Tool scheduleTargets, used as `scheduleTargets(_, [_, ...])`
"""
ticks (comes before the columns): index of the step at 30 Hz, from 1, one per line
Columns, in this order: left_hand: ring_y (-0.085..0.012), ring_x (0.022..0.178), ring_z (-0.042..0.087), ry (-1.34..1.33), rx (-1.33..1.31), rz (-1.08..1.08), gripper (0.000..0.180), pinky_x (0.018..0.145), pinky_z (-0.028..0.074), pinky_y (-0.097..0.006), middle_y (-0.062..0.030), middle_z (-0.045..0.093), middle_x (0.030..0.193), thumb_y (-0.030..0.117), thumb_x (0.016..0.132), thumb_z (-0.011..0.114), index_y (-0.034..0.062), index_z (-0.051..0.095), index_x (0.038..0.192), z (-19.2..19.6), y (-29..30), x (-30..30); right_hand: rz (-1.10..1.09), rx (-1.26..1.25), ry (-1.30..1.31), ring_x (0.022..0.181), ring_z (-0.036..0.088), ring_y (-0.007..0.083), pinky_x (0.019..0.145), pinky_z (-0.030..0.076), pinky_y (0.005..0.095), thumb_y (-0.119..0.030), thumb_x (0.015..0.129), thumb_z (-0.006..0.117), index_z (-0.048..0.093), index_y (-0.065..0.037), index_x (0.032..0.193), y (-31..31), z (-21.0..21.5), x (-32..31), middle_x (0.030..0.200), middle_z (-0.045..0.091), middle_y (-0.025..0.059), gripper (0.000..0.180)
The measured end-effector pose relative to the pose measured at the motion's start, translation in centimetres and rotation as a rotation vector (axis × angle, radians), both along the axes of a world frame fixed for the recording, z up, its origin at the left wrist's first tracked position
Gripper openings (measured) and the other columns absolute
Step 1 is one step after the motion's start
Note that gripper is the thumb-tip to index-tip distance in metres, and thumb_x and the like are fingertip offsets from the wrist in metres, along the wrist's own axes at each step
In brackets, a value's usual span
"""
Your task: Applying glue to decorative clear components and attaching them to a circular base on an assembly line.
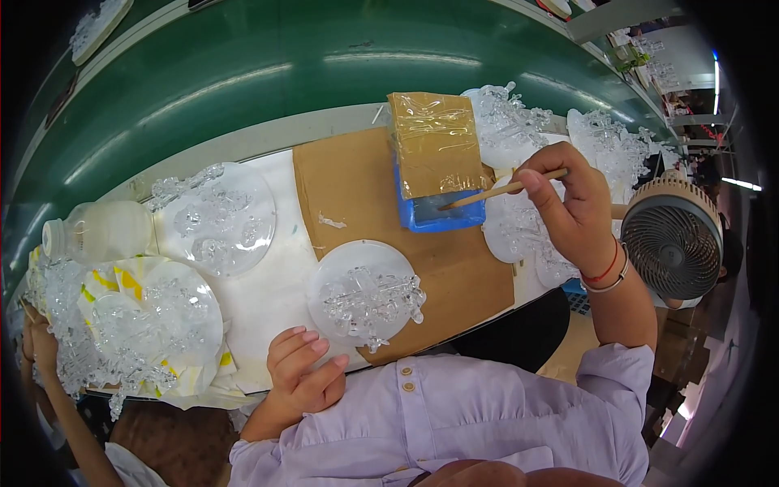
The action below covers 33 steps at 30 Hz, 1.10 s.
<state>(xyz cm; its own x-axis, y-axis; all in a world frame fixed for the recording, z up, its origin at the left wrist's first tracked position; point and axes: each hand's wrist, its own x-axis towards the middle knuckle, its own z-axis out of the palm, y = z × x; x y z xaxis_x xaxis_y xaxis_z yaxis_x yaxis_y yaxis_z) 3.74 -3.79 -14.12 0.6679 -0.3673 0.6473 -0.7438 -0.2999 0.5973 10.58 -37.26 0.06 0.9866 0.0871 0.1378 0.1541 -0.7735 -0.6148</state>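
My right hand (pixel 572 203) is closed round a slim wooden stick (pixel 507 190), held at a slant. The stick's darker tip reaches into a blue plastic box (pixel 442 221), whose top is partly covered by a tape-wrapped piece of cardboard (pixel 436 142). Whether the tip touches what is inside, I cannot tell. Nearest to my left hand (pixel 304 369) is a round white plate (pixel 329 276) with a heap of clear plastic pieces (pixel 369 300) on it. My left hand rests by the table's front edge, fingers loosely bent and apart, with nothing in them.
Brown cardboard (pixel 349 187) lies under the box and plate. More plates of clear pieces (pixel 223 219) stand left and right. A plastic jar (pixel 105 231) is at the far left, near another person's hand (pixel 40 341). A round fan (pixel 672 235) stands at the right.
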Motion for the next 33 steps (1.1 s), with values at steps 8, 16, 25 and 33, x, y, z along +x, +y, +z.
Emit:
scheduleTargets(8, [-0.0263,0.105,0.053,0.029,0.038,-0.013,0.031,0.090,0.048,-0.042,-0.0065,0.052,0.114,0.000,0.069,0.068,0.0153,0.062,0.096,0.1,0.2,0.0,0.268,-0.205,0.019,0.080,0.059,0.0208,0.072,0.046,0.0297,-0.006,0.091,0.059,0.058,0.000,0.095,1.0,0.4,0.7,0.087,0.063,0.0097,0.007])
scheduleTargets(16, [-0.0272,0.102,0.054,0.011,0.014,0.007,0.031,0.087,0.049,-0.042,-0.0078,0.053,0.112,-0.001,0.068,0.067,0.0146,0.062,0.095,0.1,-0.1,0.0,0.288,-0.206,-0.031,0.080,0.058,0.0223,0.074,0.046,0.0309,-0.004,0.090,0.059,0.058,-0.001,0.098,0.7,0.1,0.0,0.091,0.064,0.0110,0.008])
scheduleTargets(25, [-0.0321,0.104,0.054,0.038,-0.064,0.045,0.037,0.088,0.047,-0.043,-0.0152,0.054,0.116,-0.002,0.070,0.065,0.0088,0.059,0.105,-0.1,-0.5,0.2,0.189,-0.093,-0.015,0.085,0.061,0.0202,0.079,0.047,0.0301,-0.006,0.094,0.055,0.056,0.000,0.099,0.4,-0.2,-1.8,0.094,0.066,0.0124,0.008])
scheduleTargets(33, [-0.0367,0.124,0.043,0.319,0.032,0.147,0.064,0.104,0.036,-0.045,-0.0233,0.041,0.135,0.002,0.080,0.063,-0.0031,0.034,0.136,4.2,-2.5,0.7,0.044,0.015,-0.138,0.087,0.063,0.0191,0.078,0.048,0.0288,-0.007,0.094,0.056,0.056,0.000,0.100,0.2,-0.7,-4.7,0.094,0.066,0.0122,0.009])
